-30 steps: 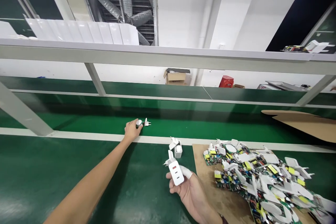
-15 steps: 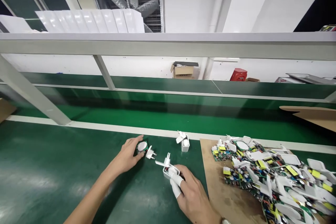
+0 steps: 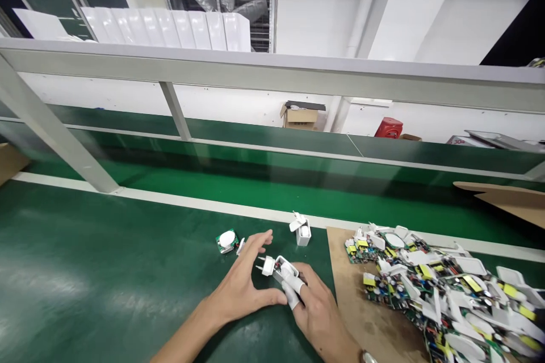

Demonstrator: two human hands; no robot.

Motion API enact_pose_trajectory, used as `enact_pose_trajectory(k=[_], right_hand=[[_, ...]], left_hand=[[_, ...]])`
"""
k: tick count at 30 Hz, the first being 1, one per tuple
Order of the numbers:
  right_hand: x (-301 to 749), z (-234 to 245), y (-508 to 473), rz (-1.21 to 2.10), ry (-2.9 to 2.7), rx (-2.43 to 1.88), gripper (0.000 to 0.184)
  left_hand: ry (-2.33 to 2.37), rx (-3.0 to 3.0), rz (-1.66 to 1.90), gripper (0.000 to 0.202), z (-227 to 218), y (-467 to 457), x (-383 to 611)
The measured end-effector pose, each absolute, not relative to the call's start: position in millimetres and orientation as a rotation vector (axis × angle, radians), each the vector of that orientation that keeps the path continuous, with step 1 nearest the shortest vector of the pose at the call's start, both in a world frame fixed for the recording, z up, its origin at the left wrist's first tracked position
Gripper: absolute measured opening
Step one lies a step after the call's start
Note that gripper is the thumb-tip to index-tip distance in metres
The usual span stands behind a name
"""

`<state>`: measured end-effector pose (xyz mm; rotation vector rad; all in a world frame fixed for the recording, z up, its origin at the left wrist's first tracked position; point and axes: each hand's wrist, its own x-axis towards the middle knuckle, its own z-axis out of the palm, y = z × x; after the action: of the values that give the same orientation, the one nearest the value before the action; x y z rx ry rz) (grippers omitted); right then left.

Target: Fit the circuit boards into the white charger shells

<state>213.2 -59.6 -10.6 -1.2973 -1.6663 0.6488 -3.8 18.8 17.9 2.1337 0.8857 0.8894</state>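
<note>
My right hand, with white covers on some fingertips, grips a white charger housing whose open end shows parts inside. A white plug piece with two pins sticks out from it to the left. My left hand is spread open around the plug side, thumb near the housing, holding nothing. Beyond the left hand, a small circuit board with a round white disc lies on the green table; a white piece beside it is partly hidden by my fingers. Another white charger housing stands upright further back, its plug piece resting at the top.
On the right, a brown board bears a heap of circuit boards with white plug pieces. A pale strip borders the table's far side, with a green belt beyond. A slanted grey post stands at left.
My left hand has left the circuit board with the disc and moved right, to the housing in my right hand. The plug piece on that housing has changed its angle and now points left.
</note>
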Motion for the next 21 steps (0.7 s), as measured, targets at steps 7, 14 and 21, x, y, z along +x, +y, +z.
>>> enact_pose_trajectory(k=[7,14,21], right_hand=[[193,-6,-51,1.468,-0.66,-1.075,0.058],[183,0,-51,1.601,-0.47,-0.958,0.055],[182,-2,-52,1.625,-0.469,-0.945,0.048]], left_hand=[[0.839,2.213,1.082,0.096,5,-5,9],[0.76,2.224,1.281,0.09,7,-5,17],[0.768,2.215,1.233,0.086,5,-6,14]])
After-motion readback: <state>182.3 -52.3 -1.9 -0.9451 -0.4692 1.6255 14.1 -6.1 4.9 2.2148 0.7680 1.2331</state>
